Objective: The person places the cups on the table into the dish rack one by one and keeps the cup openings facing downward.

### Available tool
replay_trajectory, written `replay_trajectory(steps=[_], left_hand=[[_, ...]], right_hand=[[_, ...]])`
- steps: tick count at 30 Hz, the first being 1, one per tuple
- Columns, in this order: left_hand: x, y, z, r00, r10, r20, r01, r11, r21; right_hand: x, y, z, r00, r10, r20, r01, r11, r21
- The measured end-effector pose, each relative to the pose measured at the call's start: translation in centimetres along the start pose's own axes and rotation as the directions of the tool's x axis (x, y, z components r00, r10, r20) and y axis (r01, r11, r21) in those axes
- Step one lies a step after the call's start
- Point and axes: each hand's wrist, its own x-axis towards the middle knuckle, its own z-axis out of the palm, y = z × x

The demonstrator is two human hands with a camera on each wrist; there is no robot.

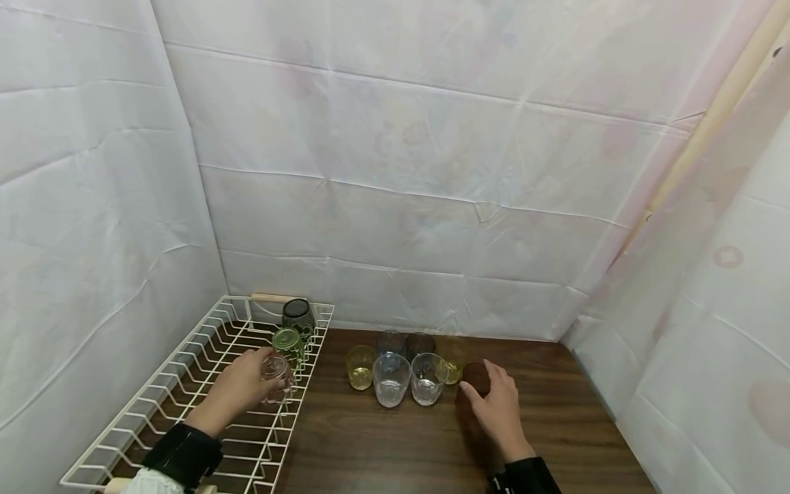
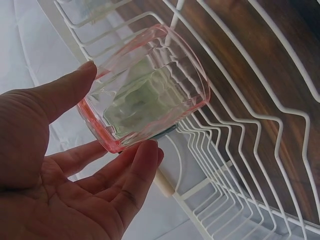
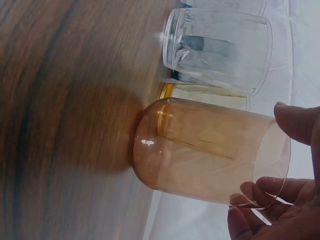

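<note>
My left hand (image 1: 237, 384) holds a clear pink glass (image 2: 145, 95) over the white wire rack, thumb on one side and fingers on the other near its thick base. Its mouth points away from the palm, down towards the wires. Just beyond it a green glass (image 1: 287, 342) sits in the rack, with a dark grey glass (image 1: 299, 314) behind. On the right, my right hand (image 1: 498, 408) grips an amber-brown glass (image 3: 200, 150) near its rim, thumb and fingers on opposite sides. That glass is upright with its base at the wooden tabletop; whether it touches cannot be told.
Left of the wooden table (image 1: 370, 453) lies the white wire rack (image 1: 138, 405). Clustered mid-table are two clear glasses (image 1: 391, 381), a yellow glass (image 1: 361, 367), another yellowish glass (image 1: 453, 360), a bluish glass (image 1: 391, 341) and a dark glass (image 1: 420, 344). White sheets (image 1: 395, 226) enclose the back and sides.
</note>
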Motion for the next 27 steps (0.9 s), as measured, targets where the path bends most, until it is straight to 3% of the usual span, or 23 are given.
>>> replay_trajectory(steps=[9,19,27], left_hand=[[-0.4,0.2,-0.1,0.999,0.027,-0.034,-0.025,0.999,0.046],[-1.1,0.8,-0.4,0.999,-0.026,0.044,0.021,0.994,0.106],[-2.2,1.8,-1.0,0.999,0.009,0.034,-0.014,0.991,0.135]], right_hand=[[0.1,-0.3,-0.4,0.999,0.003,0.04,0.0,0.997,-0.072],[0.6,-0.8,-1.3,0.994,-0.008,0.112,0.024,0.989,-0.143],[0.7,-0.8,-1.7,0.993,-0.016,0.118,0.034,0.988,-0.15]])
